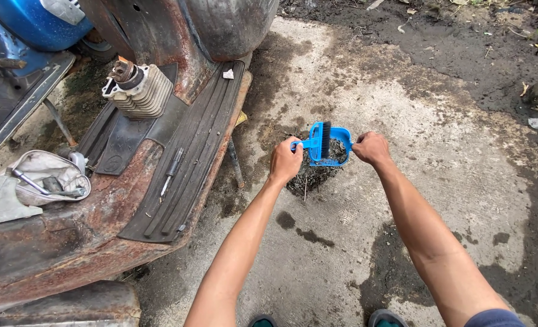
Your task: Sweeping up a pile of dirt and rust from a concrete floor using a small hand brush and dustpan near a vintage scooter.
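Far left: grey cloth bag (45, 172) with metal tools on rusty scooter floorboard (99, 224); finned engine cylinder (139, 91) above it, well apart from both hands. Left hand (285, 160): fingers clenched round handle of small blue brush (318, 142), bristles set into blue dustpan (337, 145). Dark dirt pile (311, 177) on concrete floor (342, 260), just below left fingers, touching dustpan mouth. Right hand (372, 148): fingers closed on dustpan's right edge, holding it tilted to pile.
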